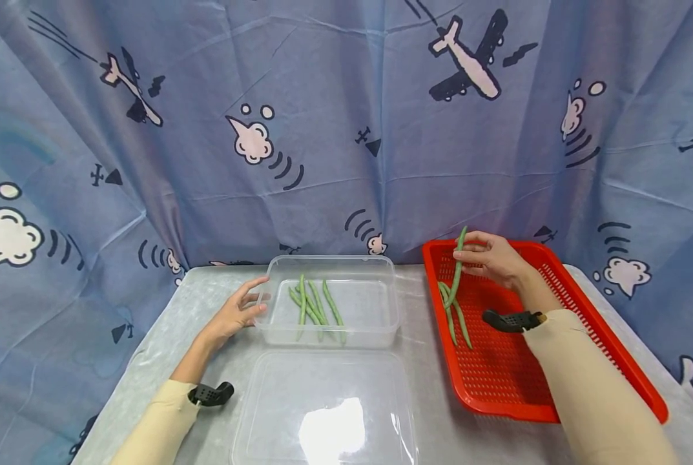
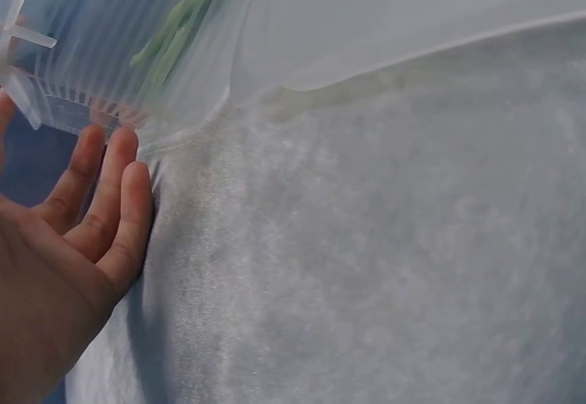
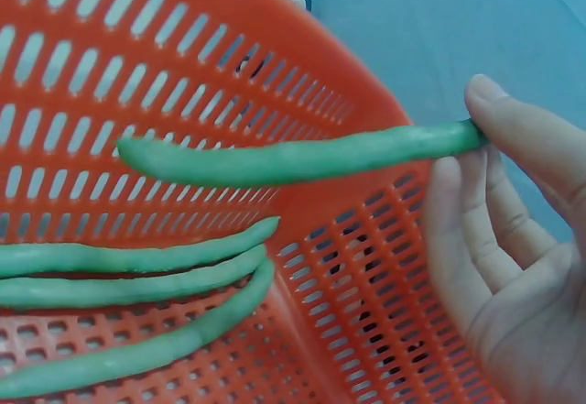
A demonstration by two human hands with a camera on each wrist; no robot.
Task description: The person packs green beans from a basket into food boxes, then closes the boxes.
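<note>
My right hand [image 1: 491, 259] pinches one green bean [image 1: 458, 268] near its end, between thumb and fingers. In the right wrist view this bean [image 3: 302, 158] is raised over the red basket [image 3: 375, 276], where several other green beans [image 3: 137, 289] lie along one side. My left hand [image 1: 236, 313] is at the left wall of a clear plastic container [image 1: 385, 323], its fingers loosely spread along the side. The left wrist view shows the fingertips [image 2: 135, 180] right at the container's edge. Several green beans [image 1: 333, 303] lie inside that container.
A clear lid [image 1: 276, 400] lies flat in front of the container, with bright glare on it. The red basket [image 1: 509, 374] stands on the right of the pale covered table [image 1: 154, 381]. A blue patterned curtain [image 1: 323, 161] hangs behind the table.
</note>
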